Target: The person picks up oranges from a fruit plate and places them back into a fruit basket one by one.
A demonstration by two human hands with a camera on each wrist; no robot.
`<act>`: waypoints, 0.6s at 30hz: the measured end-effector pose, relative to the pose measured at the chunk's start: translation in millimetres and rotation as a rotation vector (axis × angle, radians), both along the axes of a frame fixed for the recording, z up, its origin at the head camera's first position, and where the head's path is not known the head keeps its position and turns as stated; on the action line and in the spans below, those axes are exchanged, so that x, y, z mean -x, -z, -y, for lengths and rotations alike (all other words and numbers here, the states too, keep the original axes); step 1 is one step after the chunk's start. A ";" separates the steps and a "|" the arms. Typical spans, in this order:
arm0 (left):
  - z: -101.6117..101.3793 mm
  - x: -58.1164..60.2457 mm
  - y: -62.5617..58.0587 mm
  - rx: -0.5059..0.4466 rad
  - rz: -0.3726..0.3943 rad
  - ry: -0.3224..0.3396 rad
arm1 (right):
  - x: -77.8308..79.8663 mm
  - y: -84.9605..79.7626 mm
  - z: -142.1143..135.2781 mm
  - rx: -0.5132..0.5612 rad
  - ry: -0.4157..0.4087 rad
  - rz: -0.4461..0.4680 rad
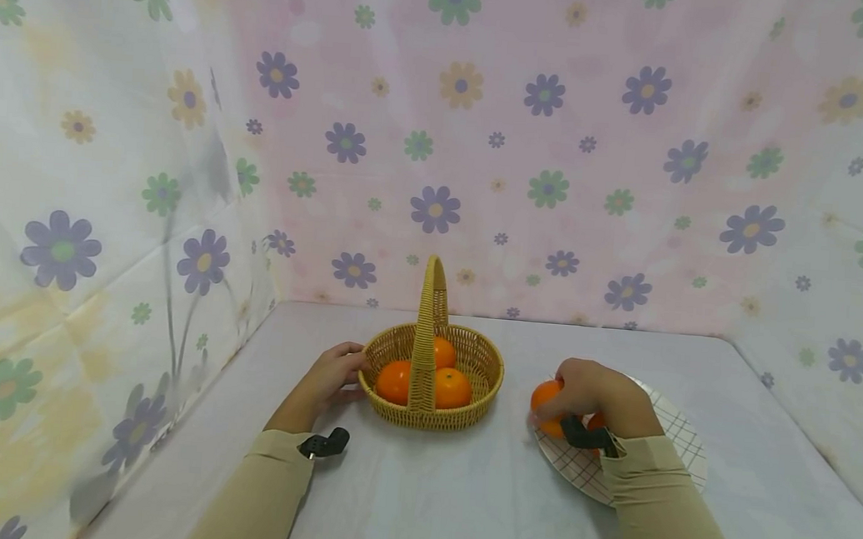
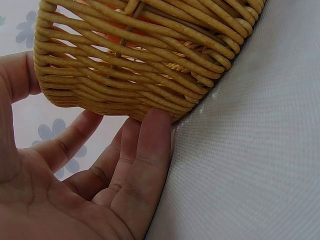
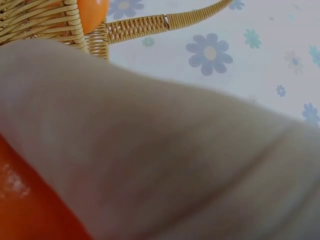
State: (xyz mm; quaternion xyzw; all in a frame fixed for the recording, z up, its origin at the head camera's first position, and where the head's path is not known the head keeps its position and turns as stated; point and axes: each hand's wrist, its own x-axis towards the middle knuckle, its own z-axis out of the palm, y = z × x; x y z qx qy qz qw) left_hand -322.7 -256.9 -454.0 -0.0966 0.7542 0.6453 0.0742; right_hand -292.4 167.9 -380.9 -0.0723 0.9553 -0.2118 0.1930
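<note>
Our loosely extended left hand (image 1: 331,373) touches the basket (image 1: 458,422); our right hand (image 1: 594,394) grips an orange (image 1: 546,393) at the plate (image 1: 684,442).

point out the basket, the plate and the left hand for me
basket (image 1: 453,420): head view, on its front wall
plate (image 1: 682,429): head view, on its bare right side
left hand (image 1: 328,376): head view, on the back of the hand

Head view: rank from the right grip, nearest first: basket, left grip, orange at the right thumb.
From the right grip:
1. Orange: touching its thumb.
2. Basket: off to its left, clear of the hand.
3. Left grip: farthest, at the basket's left end.
</note>
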 end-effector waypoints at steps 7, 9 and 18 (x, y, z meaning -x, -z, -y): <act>-0.6 0.7 -0.7 -0.008 0.002 -0.006 | 4.3 -0.4 1.4 0.006 -0.015 -0.039; -0.6 0.4 -0.8 -0.007 0.001 -0.005 | 5.3 -0.4 2.7 0.028 -0.016 -0.047; 0.7 1.5 1.3 -0.005 -0.005 -0.001 | 11.2 -2.9 8.0 0.067 -0.078 -0.184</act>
